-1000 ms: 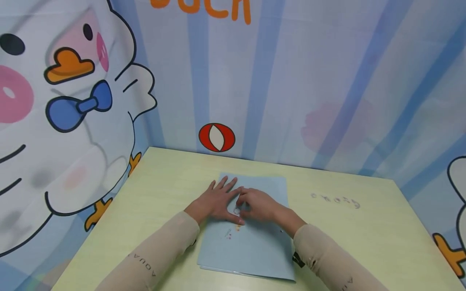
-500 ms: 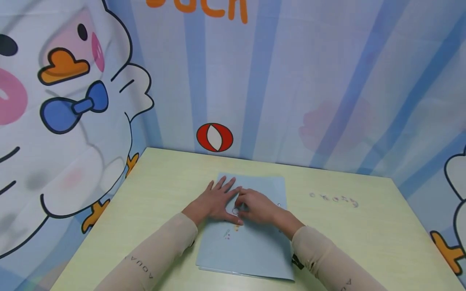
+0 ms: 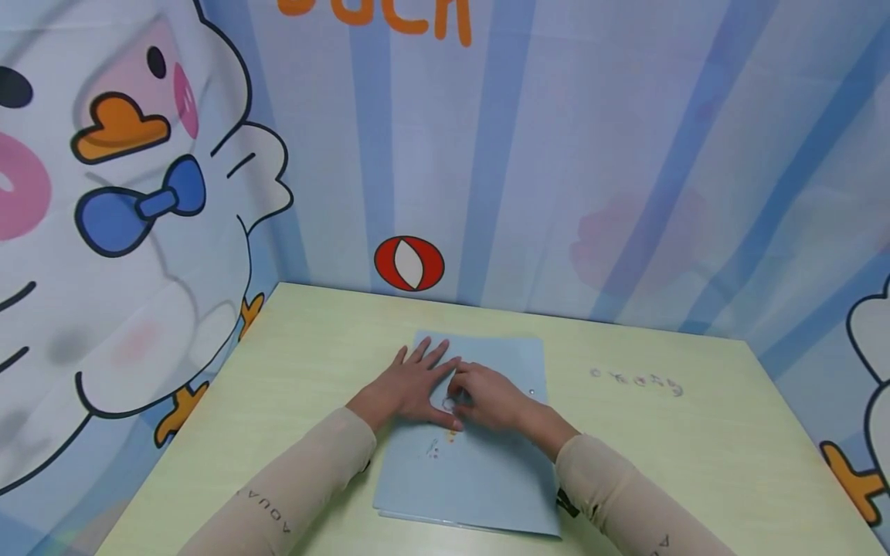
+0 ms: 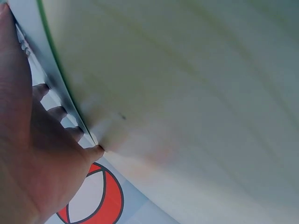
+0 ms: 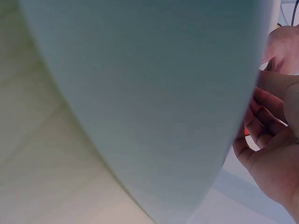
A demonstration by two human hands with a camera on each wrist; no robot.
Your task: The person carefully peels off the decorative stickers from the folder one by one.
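Note:
A pale blue folder or booklet (image 3: 487,486) lies on the table. My left hand (image 3: 410,388) rests flat on its upper left part, fingers spread, thumb toward the right. Close against it, my right hand (image 3: 490,398) touches the folder with curled fingers; whether its fingertips pinch anything is hidden. A small round outlined mark, perhaps a sticker (image 3: 448,403), shows between the two hands. Below are a tiny orange mark (image 3: 451,437) and several small dark and reddish marks (image 3: 433,449). In the right wrist view the curled fingers (image 5: 261,123) meet the folder's surface.
On the pale yellow table (image 3: 695,455), a row of several small sticker-like pieces (image 3: 640,380) lies to the right. A tiny round dot (image 3: 531,391) sits near the folder's right edge. A duck-print cloth (image 3: 445,154) hangs behind and beside the table.
Both hands keep nearly the same place on the folder. The head view has shifted slightly, so the whole scene sits a little further left.

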